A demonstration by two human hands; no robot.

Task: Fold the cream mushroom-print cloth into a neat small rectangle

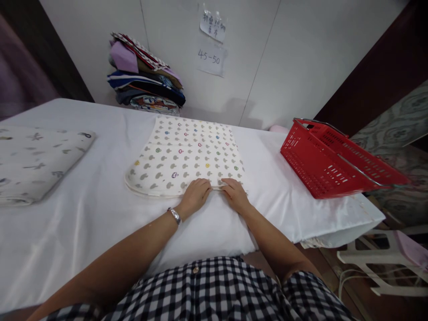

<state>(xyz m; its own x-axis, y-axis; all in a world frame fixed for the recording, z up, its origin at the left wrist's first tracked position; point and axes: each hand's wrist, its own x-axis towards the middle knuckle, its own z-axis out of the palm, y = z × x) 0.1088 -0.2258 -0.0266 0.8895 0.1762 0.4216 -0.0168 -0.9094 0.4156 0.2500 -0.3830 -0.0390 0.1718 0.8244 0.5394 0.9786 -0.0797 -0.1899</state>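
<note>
Mushroom-print cloth (pixel 185 154) is lying flat and folded in the middle of the white-covered counter (pixel 83 214), near edge right under both hands. Left hand (pixel 195 195) and right hand (pixel 236 194) each have their grip pinching that near hem, fingertips almost meeting. Looks light, soft and floppy, so I'd guess it's best taken at the edges or corners. How many layers it has is hard to tell. The red basket (pixel 321 165) sits off to the right; the note on the wall is too small to read fully.

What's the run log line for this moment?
left hand: on mushroom-print cloth near edge | right hand: same edge | red basket: right | folded stack: back
</note>
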